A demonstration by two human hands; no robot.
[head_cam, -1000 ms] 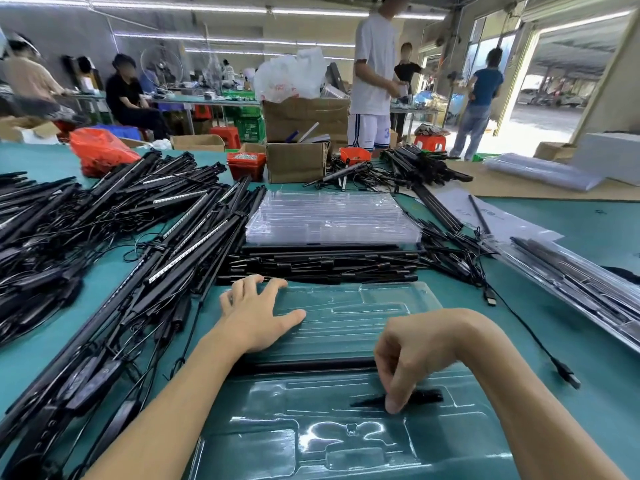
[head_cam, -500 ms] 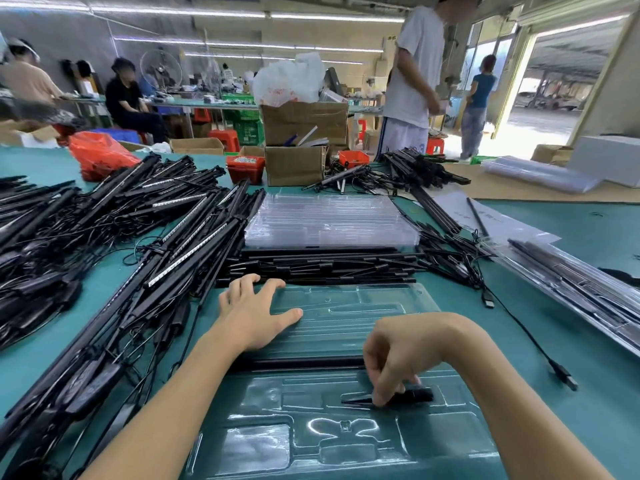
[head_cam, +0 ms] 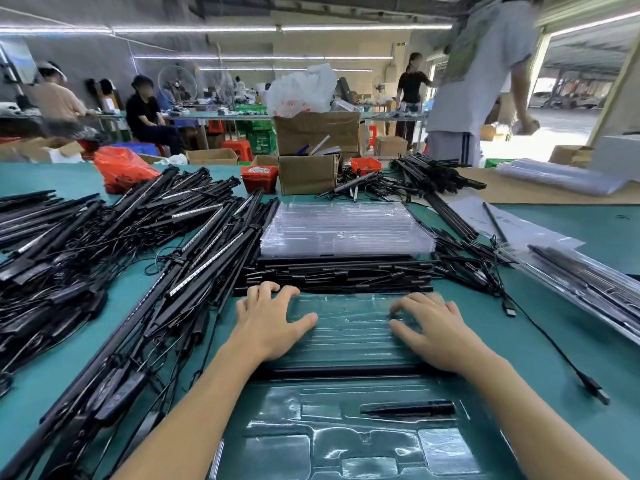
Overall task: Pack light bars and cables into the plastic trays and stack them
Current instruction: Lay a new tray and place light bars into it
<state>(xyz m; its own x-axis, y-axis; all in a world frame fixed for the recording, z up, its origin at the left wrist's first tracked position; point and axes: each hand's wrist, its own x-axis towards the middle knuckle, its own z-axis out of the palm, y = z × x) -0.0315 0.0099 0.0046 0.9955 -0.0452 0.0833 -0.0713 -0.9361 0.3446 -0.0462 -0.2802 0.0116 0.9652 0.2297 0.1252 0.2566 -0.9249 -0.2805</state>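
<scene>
A clear plastic tray [head_cam: 349,341] lies on the green table right in front of me. My left hand [head_cam: 268,322] rests flat on its far left part, fingers spread. My right hand [head_cam: 434,327] rests flat on its far right part. A black light bar [head_cam: 346,370] sits in a slot across the tray, just near of both hands. A short black piece [head_cam: 408,408] lies in a recess closer to me. A stack of empty clear trays [head_cam: 346,230] stands beyond, behind a row of black bars [head_cam: 332,275].
A big heap of black light bars with cables [head_cam: 114,254] covers the table's left side. Packed trays [head_cam: 588,282] lie at the right, with a loose black cable [head_cam: 554,348] trailing toward me. Cardboard boxes [head_cam: 308,173] stand at the back. A person [head_cam: 481,81] stands beyond the table.
My right hand has let go of the short black piece and moved up onto the tray's far right part. The left hand has stayed in place. The person behind has walked right.
</scene>
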